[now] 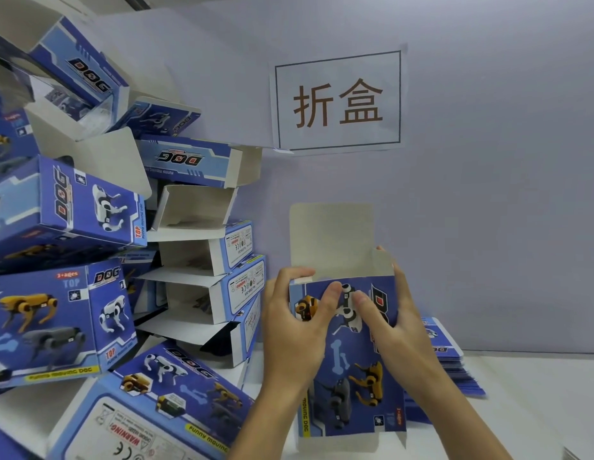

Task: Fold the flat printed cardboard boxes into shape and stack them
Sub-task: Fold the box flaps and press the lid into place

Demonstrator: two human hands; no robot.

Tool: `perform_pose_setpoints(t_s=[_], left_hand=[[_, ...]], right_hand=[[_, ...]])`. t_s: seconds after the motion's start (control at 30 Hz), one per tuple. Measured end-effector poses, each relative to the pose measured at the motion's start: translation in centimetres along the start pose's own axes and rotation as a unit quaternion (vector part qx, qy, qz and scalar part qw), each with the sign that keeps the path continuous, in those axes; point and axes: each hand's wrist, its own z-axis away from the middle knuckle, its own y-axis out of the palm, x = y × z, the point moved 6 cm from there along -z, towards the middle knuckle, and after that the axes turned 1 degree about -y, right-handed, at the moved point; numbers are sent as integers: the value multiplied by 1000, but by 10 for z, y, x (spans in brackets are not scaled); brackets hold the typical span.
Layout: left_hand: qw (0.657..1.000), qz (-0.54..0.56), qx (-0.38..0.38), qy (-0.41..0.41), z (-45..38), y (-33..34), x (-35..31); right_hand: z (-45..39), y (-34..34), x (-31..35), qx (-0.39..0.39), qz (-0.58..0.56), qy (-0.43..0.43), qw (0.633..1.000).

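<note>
I hold one blue printed cardboard box [347, 386] upright above the white table [528, 403], its plain top flap standing up and its bottom flaps hanging loose. My left hand [297, 322] grips its left edge, thumb across the printed front. My right hand [385, 313] grips the right edge, thumb on the front near the robot-dog picture. A leaning pile of folded blue boxes [99, 260] fills the left side, many with open flaps. Behind my right arm lies a stack of flat unfolded boxes [450, 366].
A pale wall stands close behind the table, with a paper sign [339, 101] taped to it above my hands. The pile of folded boxes reaches from the table up past the top left of the view. Bare white table shows at the right.
</note>
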Motion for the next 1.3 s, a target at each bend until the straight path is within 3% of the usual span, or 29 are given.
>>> perform_pose_setpoints(t_s=[0.4,0.53,0.63,0.73,0.9,1.1,1.3], left_hand=[[999,23,16,-26,1,2,-6],[994,75,43,-70,-1,3,-2],[990,104,11,-100,-5,-1,-2],[984,117,-28,-128,-9,-7,-1],[977,137,-17,-161,-13,-10,0],[977,144,-10,-155,-9,-4,0],[976,131,10,-171,-8,-1,0]], right_hand=[[1,-4,2,19,-43,40,998],[3,-3,7,35,-18,40,998],[0,-3,8,56,4,54,997],[-6,-6,10,42,-19,94,995],[-8,-2,14,9,11,100,995],[-8,-8,8,-42,-30,148,988],[-8,-7,8,3,-32,160,987]])
